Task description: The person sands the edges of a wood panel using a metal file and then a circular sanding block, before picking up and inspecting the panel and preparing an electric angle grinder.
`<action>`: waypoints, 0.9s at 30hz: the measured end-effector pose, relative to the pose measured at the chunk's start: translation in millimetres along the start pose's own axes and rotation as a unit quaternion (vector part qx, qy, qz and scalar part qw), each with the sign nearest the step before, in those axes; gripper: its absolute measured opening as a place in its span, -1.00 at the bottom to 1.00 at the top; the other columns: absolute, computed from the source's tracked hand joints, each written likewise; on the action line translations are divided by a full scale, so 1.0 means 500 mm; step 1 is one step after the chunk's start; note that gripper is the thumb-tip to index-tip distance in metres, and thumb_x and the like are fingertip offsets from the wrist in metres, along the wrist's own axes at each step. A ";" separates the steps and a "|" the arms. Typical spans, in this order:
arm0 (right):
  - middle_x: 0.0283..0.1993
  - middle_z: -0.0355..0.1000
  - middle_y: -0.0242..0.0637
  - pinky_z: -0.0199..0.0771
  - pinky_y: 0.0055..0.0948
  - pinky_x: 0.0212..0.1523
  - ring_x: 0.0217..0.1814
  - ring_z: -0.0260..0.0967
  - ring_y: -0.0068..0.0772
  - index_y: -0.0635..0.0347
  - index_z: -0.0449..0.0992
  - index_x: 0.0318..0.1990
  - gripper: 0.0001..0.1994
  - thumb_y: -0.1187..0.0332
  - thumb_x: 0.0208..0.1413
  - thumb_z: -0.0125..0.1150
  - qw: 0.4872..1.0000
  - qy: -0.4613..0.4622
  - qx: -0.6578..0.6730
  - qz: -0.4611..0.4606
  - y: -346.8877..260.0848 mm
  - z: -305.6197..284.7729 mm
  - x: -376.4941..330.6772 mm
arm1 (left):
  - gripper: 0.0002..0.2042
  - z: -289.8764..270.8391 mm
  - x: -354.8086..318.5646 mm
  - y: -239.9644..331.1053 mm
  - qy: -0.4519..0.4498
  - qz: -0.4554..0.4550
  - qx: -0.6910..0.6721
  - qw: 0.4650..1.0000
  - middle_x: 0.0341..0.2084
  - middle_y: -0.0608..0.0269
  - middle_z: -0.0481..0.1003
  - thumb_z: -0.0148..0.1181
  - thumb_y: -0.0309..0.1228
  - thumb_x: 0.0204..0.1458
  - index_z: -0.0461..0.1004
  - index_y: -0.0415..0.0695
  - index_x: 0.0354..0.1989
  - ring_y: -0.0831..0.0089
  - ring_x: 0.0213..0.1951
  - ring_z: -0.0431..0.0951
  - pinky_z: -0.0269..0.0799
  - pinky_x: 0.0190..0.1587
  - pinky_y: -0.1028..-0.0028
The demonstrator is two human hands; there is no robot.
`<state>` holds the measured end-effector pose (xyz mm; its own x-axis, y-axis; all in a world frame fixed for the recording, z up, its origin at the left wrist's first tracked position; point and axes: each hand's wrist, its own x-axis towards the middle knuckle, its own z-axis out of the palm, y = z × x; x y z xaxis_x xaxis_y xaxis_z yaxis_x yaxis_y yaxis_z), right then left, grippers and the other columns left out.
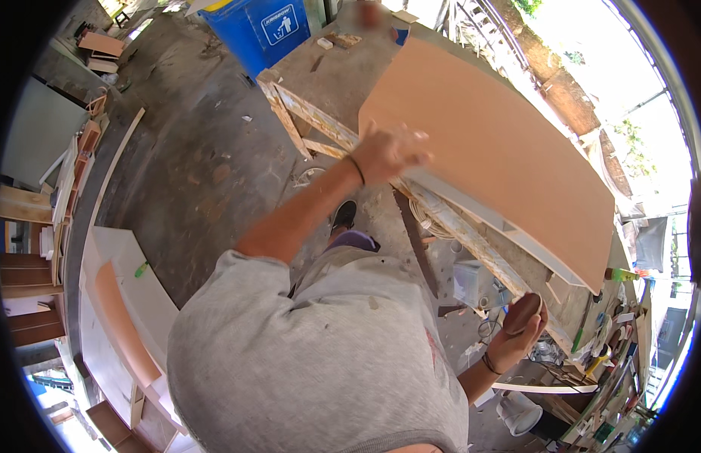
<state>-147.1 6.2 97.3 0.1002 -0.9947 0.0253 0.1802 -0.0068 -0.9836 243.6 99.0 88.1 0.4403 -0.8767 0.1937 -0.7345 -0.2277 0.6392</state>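
A large tan board with angled corners lies on top of a white frame, and both rest on a worn workbench. My left hand is at the board's near left edge, its fingers apart and slightly blurred, with nothing in them. Whether it touches the board I cannot tell. Off the board's near right corner, my right hand grips a round, flat, dark brown disc that looks like a sanding disc. Its fingers curl around the disc's rim.
The paint-stained workbench extends left past the board. A blue bin stands behind its left end. Tools and scraps clutter the right side, near a white bucket. A coiled hose hangs beneath the frame. White panels lean at left.
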 end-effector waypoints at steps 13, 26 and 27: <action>0.30 0.12 0.17 0.10 -0.03 0.28 0.33 0.10 0.16 0.15 0.39 0.10 -0.45 0.50 -0.18 0.23 0.686 -0.442 -0.434 -0.382 0.030 0.722 0.005 | -0.25 -0.049 -0.042 -0.108 0.078 -0.109 -0.552 0.823 0.08 0.04 0.28 0.11 -0.33 0.19 -0.26 -0.27 0.38 0.35 0.00 0.42 0.40 0.03 0.42; 0.24 0.28 -0.01 0.19 -0.17 0.27 0.36 0.15 0.01 0.24 0.27 0.22 -0.40 0.60 -0.09 0.17 0.795 -0.517 -0.279 -0.147 0.059 0.864 0.118 | -0.10 -0.057 0.059 -0.275 0.101 -0.159 -0.587 0.787 0.03 0.12 0.27 0.35 -0.39 -0.09 -0.14 -0.29 0.36 0.45 0.03 0.32 0.32 0.08 0.46; 0.23 0.30 -0.06 0.22 -0.20 0.25 0.33 0.19 -0.05 0.23 0.29 0.21 -0.42 0.59 -0.06 0.18 0.808 -0.470 -0.315 -0.166 0.070 0.857 0.156 | -0.13 -0.039 0.063 -0.278 0.114 -0.161 -0.553 0.809 0.02 0.01 0.28 0.36 -0.34 -0.16 -0.03 -0.34 0.30 0.31 0.04 0.34 0.31 0.09 0.36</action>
<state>286.3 -27.5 141.1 0.9005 -0.4121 0.1387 -0.1550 -0.6023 -0.7831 369.7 111.5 19.8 0.6941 -0.7170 -0.0643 0.2939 0.2006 0.9346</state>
